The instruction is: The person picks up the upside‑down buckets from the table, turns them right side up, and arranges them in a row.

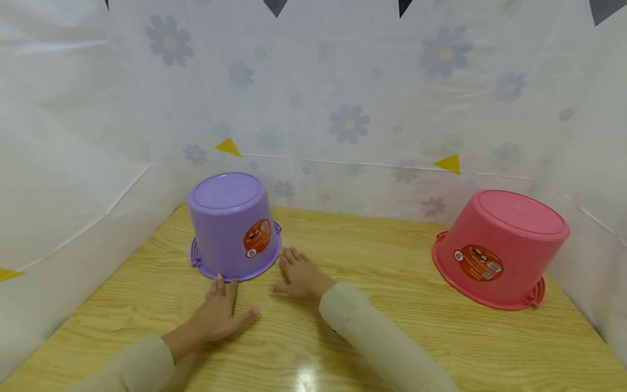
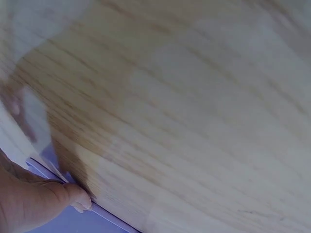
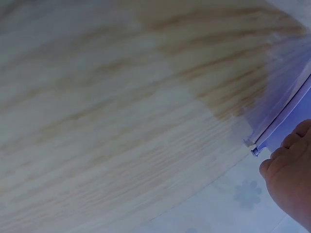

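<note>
A purple bucket (image 1: 217,234) stands upside down at the left of the wooden table, its handle around the rim and a red round label on its side. My left hand (image 1: 215,316) is at the front of its rim, fingers extended and thumb spread to the right. Beside the rim's right front lies my right hand (image 1: 303,277), fingers straight and thumb pointing left. In the left wrist view, the hand (image 2: 41,201) overlaps the purple rim (image 2: 109,218). The right wrist view has the hand (image 3: 291,177) close to the bucket edge (image 3: 286,121); most fingers are cut off.
A pink bucket (image 1: 514,245), also inverted, is at the table's right side. The wooden table (image 1: 352,239) meets a white flower-patterned sheet (image 1: 313,98) at the back, and plain white sheets rise at both sides. Yellow triangles (image 1: 228,147) mark the sheets.
</note>
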Motion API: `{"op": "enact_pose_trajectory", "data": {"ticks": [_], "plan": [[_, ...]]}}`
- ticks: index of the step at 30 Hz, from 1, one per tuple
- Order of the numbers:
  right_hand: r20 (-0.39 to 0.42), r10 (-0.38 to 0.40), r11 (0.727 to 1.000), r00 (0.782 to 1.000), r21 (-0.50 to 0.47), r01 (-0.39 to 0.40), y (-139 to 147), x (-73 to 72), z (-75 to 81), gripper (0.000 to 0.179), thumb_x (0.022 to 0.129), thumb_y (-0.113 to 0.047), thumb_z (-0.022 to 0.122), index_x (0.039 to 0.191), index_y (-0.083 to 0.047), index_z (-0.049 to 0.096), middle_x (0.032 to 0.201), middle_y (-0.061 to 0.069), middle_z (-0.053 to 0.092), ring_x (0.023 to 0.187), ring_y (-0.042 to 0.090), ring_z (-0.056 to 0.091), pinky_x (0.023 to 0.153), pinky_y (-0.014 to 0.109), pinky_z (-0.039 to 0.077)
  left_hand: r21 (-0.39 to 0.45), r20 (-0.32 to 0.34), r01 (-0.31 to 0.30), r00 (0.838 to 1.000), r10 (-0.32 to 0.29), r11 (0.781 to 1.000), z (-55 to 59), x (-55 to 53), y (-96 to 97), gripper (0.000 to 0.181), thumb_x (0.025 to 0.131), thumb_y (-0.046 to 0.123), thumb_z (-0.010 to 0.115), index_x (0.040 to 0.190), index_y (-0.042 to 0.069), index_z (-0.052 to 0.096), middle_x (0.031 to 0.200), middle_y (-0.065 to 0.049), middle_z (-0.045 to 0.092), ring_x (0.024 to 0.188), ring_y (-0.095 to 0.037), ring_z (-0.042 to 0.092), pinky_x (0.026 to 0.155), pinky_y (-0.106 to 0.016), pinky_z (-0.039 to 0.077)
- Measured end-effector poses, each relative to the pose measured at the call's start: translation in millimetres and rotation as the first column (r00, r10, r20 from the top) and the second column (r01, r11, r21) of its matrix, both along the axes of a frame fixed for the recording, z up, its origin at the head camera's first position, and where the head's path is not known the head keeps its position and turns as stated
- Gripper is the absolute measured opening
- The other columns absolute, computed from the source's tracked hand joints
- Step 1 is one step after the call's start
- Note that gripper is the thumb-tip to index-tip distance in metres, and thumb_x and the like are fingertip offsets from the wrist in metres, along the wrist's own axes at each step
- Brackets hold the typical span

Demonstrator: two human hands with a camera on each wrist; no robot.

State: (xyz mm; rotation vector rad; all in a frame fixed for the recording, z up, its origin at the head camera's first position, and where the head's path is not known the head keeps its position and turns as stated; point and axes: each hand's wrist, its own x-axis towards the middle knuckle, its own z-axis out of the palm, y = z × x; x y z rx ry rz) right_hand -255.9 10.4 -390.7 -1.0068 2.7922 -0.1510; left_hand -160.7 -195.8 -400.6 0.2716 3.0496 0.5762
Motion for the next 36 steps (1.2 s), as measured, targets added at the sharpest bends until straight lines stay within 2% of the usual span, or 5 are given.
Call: {"op": "enact_pose_trajectory", "data": {"ticks": [12,22,27,32,36], "plan": [[0.052,-0.038,0.999,0.998,-0.002,0.038,6.5,3.4,3.1,0.086,0.09,-0.059,0.043,0.147,0.0,0.017,0.155,0.015,0.012,0.145,0.027,0.008,0.12,0.037,0.009,0.033,0.055,0.037,0.998,-0.038,0.999,-0.4,4.8,9.4,0.096,0.084,0.061,0.052,0.143,-0.009,0.022,0.141,-0.045,0.006,0.131,-0.059,0.011,0.102,-0.067,0.027],[0.044,0.003,1.0,0.999,0.014,-0.004,15.1,5.3,4.9,0.083,0.09,-0.056,0.045,0.146,0.0,0.021,0.154,0.015,0.018,0.144,0.029,0.012,0.119,0.039,0.012,0.014,0.041,0.064,0.997,-0.065,0.998,-2.2,6.3,7.8,0.096,0.084,0.06,0.052,0.143,-0.009,0.022,0.142,-0.045,0.007,0.132,-0.058,0.011,0.101,-0.066,0.03],[0.041,0.042,0.999,0.998,0.002,-0.042,22.1,7.6,4.2,0.082,0.091,-0.053,0.046,0.146,0.0,0.021,0.154,0.017,0.017,0.144,0.031,0.013,0.119,0.04,0.013,0.011,0.04,0.09,0.995,-0.091,0.996,-3.4,8.3,4.3,0.094,0.085,0.058,0.052,0.143,-0.009,0.022,0.143,-0.044,0.005,0.133,-0.057,0.009,0.107,-0.064,0.024],[0.051,0.053,0.999,0.997,-0.014,-0.053,27.0,9.9,4.2,0.082,0.09,-0.053,0.048,0.146,0.001,0.021,0.154,0.018,0.016,0.143,0.033,0.014,0.119,0.041,0.014,0.005,-0.002,0.131,0.991,-0.131,0.991,-6.2,7.7,0.2,0.092,0.086,0.056,0.053,0.143,-0.009,0.023,0.144,-0.043,0.006,0.135,-0.055,0.008,0.11,-0.062,0.018],[0.051,0.053,0.999,0.997,-0.012,-0.053,29.4,12.2,2.3,0.083,0.09,-0.054,0.048,0.146,0.0,0.021,0.154,0.018,0.018,0.143,0.032,0.016,0.119,0.04,0.014,-0.01,-0.031,0.159,0.987,-0.159,0.987,-7.7,7.1,-2.9,0.092,0.085,0.056,0.053,0.142,-0.01,0.023,0.144,-0.043,0.007,0.135,-0.055,0.009,0.109,-0.062,0.019]]}}
